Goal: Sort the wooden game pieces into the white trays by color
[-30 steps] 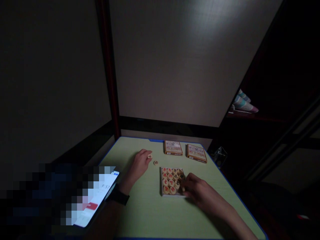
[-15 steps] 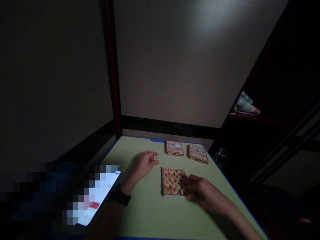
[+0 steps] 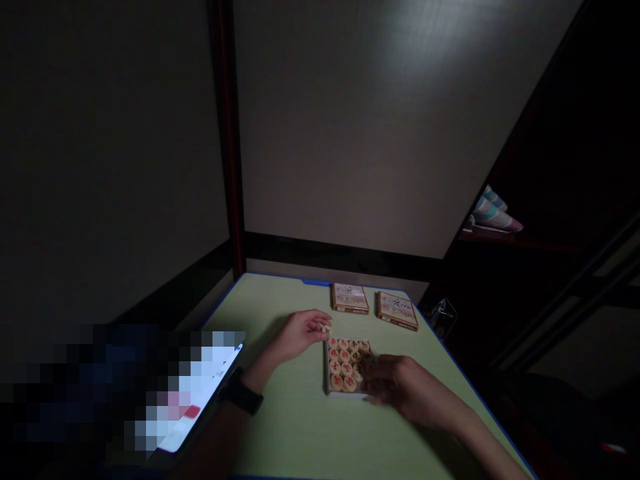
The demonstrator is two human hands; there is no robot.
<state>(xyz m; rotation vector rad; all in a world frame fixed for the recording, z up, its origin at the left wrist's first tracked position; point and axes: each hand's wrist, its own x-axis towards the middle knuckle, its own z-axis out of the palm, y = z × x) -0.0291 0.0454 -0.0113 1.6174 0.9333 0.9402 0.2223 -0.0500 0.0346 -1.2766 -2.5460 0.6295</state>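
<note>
A shallow square box of round wooden Chinese chess pieces lies on the green table, with red characters on the left rows and dark ones on the right. Just beyond its far left corner, my left hand pinches a single Chinese chess piece between thumb and fingers. My right hand reaches in from the right, its fingers curled at the box's right side. They cover the lower right pieces, and shadow and blur hide what they grip.
Two flat patterned boxes lie near the table's far edge. At the left stands a lit phone screen, partly blurred out. A panelled wall rises behind the blue-edged table.
My left hand has moved right with its Chinese chess piece, closer to the box's far left corner. My right hand has shifted slightly and its fingers now cover the box's lower right corner.
</note>
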